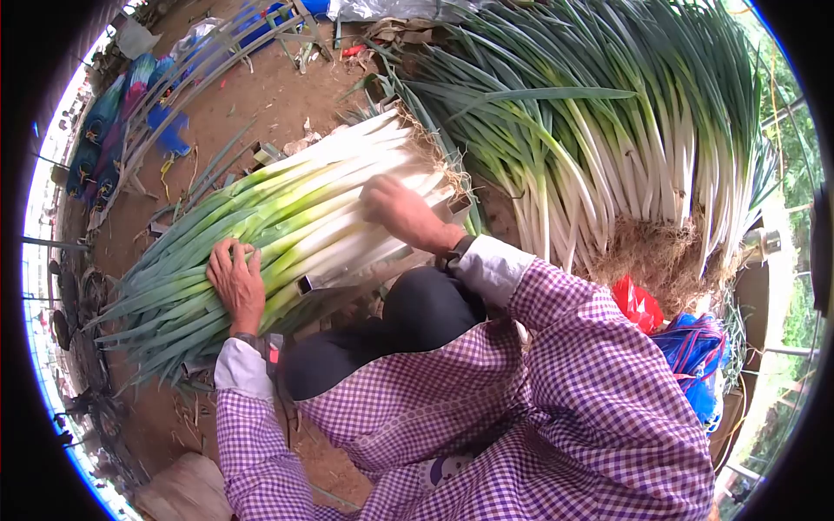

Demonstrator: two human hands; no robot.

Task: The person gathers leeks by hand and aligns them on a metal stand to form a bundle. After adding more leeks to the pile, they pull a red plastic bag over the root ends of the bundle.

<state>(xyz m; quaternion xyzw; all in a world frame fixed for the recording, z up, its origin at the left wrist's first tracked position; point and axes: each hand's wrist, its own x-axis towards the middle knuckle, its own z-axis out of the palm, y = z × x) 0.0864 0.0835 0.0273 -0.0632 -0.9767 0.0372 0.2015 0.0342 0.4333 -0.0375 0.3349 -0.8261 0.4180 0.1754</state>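
A thick bundle of leeks [326, 195] lies slantwise in front of my knees, white root ends at the upper right and green leaves spreading to the lower left. On the green part rests my left hand [236, 280], palm down with its fingers apart. My right hand [407, 213] is over the white stalks, its fingers curled in and slightly blurred; I cannot tell what is in them. Part of a metal rack [306, 284] shows beneath the bundle. The trimmed-looking roots [452, 165] sit just beyond my right hand.
A large pile of leeks [625, 130] with brown roots fills the right side. Below it lie a red plastic bag [637, 304] and a blue bundle with cords [695, 352]. Bamboo-like strips [187, 82] and blue plastic [168, 130] lie at the upper left on the dirt floor [208, 108].
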